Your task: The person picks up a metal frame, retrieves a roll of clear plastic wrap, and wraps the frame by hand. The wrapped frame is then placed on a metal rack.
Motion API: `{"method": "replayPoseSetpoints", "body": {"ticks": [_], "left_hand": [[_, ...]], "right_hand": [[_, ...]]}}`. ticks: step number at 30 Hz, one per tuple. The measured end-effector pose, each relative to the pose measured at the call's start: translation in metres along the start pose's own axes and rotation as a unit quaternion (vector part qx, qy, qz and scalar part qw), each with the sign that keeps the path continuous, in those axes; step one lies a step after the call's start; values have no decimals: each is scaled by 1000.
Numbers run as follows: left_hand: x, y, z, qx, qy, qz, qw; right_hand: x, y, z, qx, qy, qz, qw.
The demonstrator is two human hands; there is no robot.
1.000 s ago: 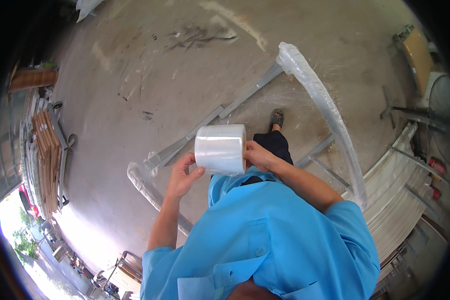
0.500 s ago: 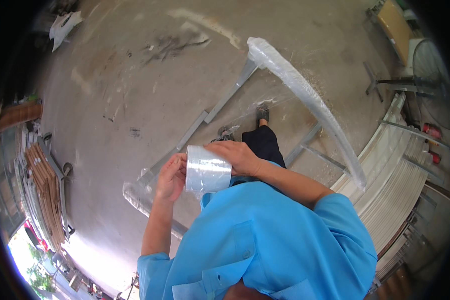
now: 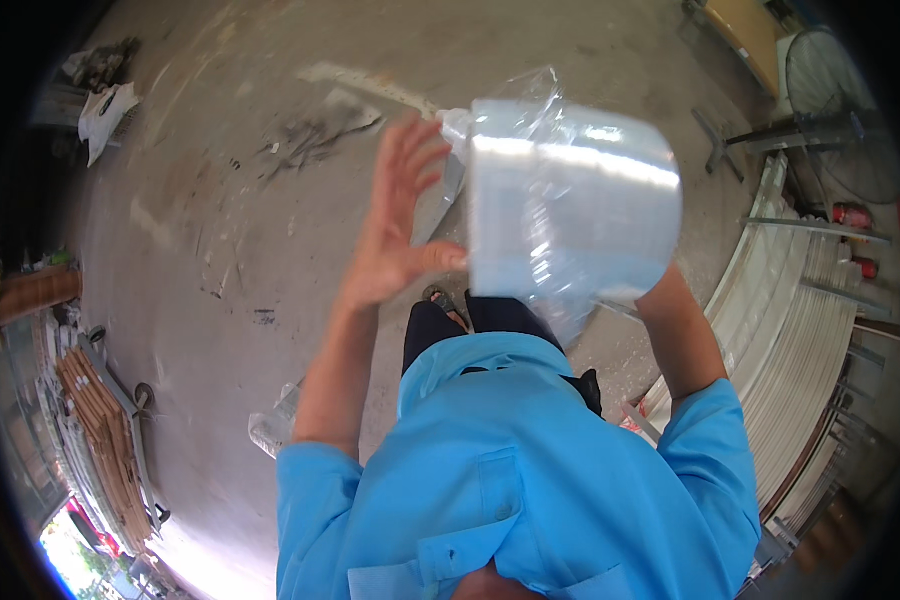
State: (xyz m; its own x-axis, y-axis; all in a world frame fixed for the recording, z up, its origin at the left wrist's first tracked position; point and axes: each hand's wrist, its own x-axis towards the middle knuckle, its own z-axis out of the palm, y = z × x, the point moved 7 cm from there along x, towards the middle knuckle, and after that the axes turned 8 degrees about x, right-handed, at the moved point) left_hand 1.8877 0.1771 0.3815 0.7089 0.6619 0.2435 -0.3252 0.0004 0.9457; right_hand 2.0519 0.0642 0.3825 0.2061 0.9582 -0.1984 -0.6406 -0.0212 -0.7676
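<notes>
A large roll of clear plastic film (image 3: 580, 210) is raised high in front of me, with a loose, crinkled strip of film over its middle. My left hand (image 3: 405, 215) is open at the roll's left end, its fingers spread and its thumb close to the edge. My right hand (image 3: 658, 284) is at the roll's right end; its fingers are hidden behind the roll, which it appears to hold up. Below, a metal frame (image 3: 438, 205) lies on the floor, mostly covered from view. One film-wrapped end (image 3: 273, 424) of it shows beside my left forearm.
Flattened brown boards (image 3: 98, 410) lean in a stack at the left. Long pale panels (image 3: 770, 350) lie on a rack at the right, near a large fan (image 3: 820, 90). A white bag (image 3: 104, 120) rests on the floor at the far left.
The roll has risen from my waist and moved right, nearer to view. My left hand has come up and spread its fingers. My right hand has shifted behind the roll's right end.
</notes>
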Motion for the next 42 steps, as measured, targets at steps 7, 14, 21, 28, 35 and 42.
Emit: {"method": "replayPoseSetpoints", "body": {"ticks": [7, 14, 21, 28, 35, 42], "left_hand": [[148, 28, 68, 174, -200, 115, 957], [215, -33, 122, 61, -162, -29, 984], [243, -110, 125, 203, -39, -74, 976], [53, -209, 58, -15, -282, -463, 841], [-64, -373, 4, 269, -17, -395, 878], [-91, -388, 1, 286, 49, -420, 860]], "right_hand": [[34, -75, -61, -205, 113, -174, 957], [12, -174, -62, -574, 141, -474, 653], [67, -192, -159, -588, 66, -375, 713], [170, 21, -399, -169, 310, 58, 934], [140, 247, -459, -71, 251, 352, 899], [34, 369, -359, 205, 212, 587, 754]]}}
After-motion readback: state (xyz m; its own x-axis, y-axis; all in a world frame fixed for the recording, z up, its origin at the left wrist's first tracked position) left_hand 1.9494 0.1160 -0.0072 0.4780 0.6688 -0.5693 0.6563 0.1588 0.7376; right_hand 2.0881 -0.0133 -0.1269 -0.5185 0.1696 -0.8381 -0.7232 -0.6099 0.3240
